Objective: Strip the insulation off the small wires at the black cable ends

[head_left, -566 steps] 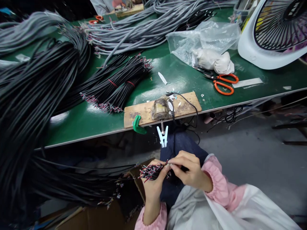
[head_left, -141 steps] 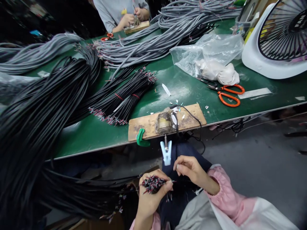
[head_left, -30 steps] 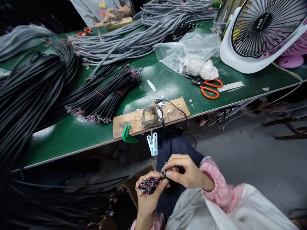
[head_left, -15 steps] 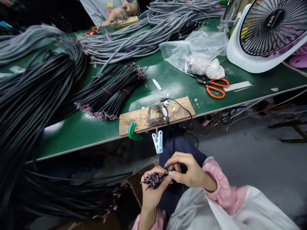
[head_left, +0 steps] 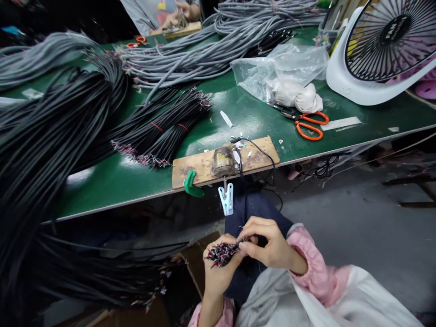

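My left hand (head_left: 218,272) is wrapped round a bundle of black cables (head_left: 221,254), whose stripped ends show red, white and black wires. My right hand (head_left: 267,240) pinches at the right side of that bundle, thumb and forefinger together on a thin wire end. Both hands are above my lap, below the table edge. A light blue clip (head_left: 226,199) hangs from a motor-like lump (head_left: 223,162) on a wooden board (head_left: 200,164), just beyond my hands. A green clamp (head_left: 193,185) grips the board's left end.
On the green table (head_left: 218,97) lie black cable bundles (head_left: 163,127), grey cables (head_left: 190,54), orange-handled scissors (head_left: 308,125) and a plastic bag (head_left: 275,68). A white fan (head_left: 361,84) stands right. Another person's hands (head_left: 180,14) work at the far side.
The view has shifted slightly, so the table things appear a little further right. My right fingers have moved slightly at the bundle, and a thin wire end now sticks up above them.
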`<state>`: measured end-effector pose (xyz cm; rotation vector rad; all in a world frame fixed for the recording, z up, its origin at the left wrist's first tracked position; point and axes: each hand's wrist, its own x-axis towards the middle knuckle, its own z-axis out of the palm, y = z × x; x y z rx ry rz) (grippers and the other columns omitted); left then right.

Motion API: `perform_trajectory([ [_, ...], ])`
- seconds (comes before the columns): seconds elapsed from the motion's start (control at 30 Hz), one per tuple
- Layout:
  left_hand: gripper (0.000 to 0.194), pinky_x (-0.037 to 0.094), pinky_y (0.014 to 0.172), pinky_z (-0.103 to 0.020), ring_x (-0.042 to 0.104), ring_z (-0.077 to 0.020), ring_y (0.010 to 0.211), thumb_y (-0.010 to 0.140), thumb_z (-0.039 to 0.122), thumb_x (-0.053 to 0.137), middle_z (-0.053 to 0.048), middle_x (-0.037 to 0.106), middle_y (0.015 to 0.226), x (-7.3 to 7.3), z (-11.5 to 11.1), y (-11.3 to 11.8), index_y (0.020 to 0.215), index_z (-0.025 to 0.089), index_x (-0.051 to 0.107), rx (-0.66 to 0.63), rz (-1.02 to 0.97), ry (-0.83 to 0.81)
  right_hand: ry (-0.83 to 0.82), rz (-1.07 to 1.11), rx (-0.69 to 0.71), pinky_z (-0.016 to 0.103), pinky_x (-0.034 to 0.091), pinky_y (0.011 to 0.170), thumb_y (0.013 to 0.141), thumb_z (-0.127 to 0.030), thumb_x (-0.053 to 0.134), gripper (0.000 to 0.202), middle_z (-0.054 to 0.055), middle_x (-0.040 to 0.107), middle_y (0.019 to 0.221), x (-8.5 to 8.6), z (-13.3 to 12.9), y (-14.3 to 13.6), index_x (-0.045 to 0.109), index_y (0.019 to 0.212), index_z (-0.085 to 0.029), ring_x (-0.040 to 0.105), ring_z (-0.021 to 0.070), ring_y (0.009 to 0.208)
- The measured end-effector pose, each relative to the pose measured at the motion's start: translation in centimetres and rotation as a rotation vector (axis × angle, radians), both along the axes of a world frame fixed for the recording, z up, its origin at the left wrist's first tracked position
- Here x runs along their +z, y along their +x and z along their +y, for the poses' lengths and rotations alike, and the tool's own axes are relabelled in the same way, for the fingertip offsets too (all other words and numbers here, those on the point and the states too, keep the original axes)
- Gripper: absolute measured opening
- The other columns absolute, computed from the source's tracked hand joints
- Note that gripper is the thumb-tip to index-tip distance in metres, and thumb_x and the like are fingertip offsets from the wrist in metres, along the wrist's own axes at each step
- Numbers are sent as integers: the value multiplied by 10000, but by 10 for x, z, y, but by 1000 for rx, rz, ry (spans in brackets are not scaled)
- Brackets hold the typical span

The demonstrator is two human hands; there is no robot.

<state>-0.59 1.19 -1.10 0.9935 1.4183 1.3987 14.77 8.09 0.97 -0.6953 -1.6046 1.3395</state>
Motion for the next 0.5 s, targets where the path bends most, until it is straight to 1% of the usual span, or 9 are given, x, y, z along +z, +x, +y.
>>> perform_trajectory([
  [0.17,189,552,587,-257,663,-166,578,715,273,879,-6,690,652,-2,-2,0,688,179,718,4,21,-7,12,-12,16,238,461,527,949,-352,658,243,76,706,785,0,-1,1,778,902,-146,555,132,600],
  [0.37,168,554,595,-244,669,-156,589,722,241,875,5,695,669,0,-3,2,699,188,717,20,9,26,16,-24,17,249,461,541,960,-351,644,252,73,692,770,1,-3,1,780,910,-145,556,139,607],
  [0.5,179,543,585,-234,663,-151,573,733,258,870,9,696,648,0,-3,1,689,188,711,-6,33,10,15,-35,16,250,459,537,969,-377,631,278,68,680,765,2,-4,2,783,922,-149,557,139,606],
])
